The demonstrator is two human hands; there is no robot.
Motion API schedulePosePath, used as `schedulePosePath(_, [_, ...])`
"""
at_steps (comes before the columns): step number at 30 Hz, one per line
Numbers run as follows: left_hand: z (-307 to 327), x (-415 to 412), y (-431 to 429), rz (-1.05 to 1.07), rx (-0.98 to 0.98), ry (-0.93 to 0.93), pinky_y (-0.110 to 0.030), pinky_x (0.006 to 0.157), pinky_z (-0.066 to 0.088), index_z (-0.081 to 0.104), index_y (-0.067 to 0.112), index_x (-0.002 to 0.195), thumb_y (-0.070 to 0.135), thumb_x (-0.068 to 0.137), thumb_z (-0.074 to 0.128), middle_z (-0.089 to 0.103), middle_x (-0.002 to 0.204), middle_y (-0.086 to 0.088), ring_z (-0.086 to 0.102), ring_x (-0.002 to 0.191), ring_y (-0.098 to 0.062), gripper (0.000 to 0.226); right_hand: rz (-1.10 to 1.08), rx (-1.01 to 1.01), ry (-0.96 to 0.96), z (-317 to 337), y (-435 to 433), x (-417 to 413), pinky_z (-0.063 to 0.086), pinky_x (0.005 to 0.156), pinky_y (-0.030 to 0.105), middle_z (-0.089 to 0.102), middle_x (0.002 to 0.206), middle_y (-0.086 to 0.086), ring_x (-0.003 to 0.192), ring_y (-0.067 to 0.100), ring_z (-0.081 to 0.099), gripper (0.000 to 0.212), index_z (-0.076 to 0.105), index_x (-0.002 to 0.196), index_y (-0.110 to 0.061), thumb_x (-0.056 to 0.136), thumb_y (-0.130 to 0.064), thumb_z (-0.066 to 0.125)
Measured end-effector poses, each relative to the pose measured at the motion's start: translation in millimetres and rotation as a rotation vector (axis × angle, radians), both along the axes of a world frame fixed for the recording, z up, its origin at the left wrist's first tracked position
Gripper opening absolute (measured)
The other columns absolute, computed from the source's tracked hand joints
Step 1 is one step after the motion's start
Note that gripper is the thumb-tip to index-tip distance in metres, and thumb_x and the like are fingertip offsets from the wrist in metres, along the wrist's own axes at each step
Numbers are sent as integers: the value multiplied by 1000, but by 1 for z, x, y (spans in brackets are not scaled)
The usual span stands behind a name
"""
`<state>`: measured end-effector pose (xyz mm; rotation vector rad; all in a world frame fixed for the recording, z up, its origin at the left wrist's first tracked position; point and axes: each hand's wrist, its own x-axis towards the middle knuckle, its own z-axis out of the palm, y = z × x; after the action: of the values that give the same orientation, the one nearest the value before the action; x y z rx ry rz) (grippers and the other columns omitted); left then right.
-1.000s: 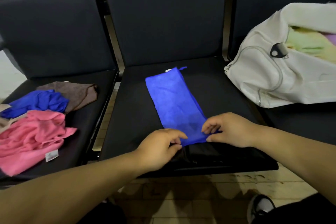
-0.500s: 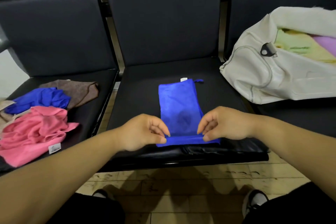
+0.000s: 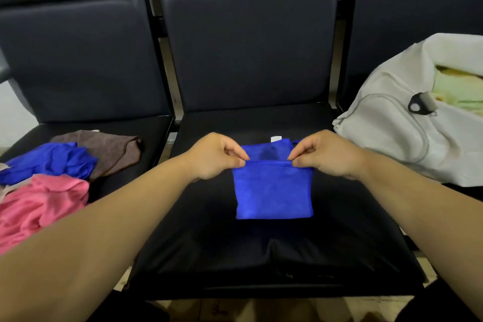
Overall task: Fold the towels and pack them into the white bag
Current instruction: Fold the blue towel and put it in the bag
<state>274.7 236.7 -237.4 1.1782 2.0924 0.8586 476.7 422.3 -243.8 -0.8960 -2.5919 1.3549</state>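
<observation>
Both hands [image 3: 268, 158] are now carrying the towel's [image 3: 273, 191] near edge toward its far edge on the middle seat [image 3: 198, 256], pinching its corners, and uneven release risks skewing the fold.

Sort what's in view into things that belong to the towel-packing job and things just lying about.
Part of the job:
- blue towel, pinched by left hand and right hand
- white bag
- pink towel
- crumpled blue towel
- brown towel

Just there:
- middle seat
- shoe
</observation>
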Motion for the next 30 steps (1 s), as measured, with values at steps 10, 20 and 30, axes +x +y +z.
schedulePosePath(10, [-53, -27, 28, 361, 51, 207, -24, 89, 45, 52, 30, 137, 28, 96, 67, 50, 124, 9, 59, 107, -8, 44, -306, 155, 116, -41, 31, -46, 51, 94, 29, 64, 118, -12, 109, 7, 62, 30, 67, 122, -28, 92, -31, 72])
schedulePosePath(20, [-76, 27, -23, -249, -7, 364, -17, 91, 46, 70, 28, 109, 31, 90, 73, 67, 107, 18, 60, 104, 0, 20, 426, 328, -195, -60, -13, 13, 45, 90, 13, 67, 109, -17, 99, -1, 60, 34, 69, 115, -34, 83, -31, 79])
schedulePosePath(30, [-80, 47, -52, -167, -96, 184, -16, 91, 48, 66, 35, 116, 24, 85, 78, 65, 110, 19, 60, 104, 5, 35, 245, 111, -179, -66, -34, 31, 51, 83, 19, 71, 91, -10, 84, 3, 66, 21, 72, 100, -30, 88, -12, 72])
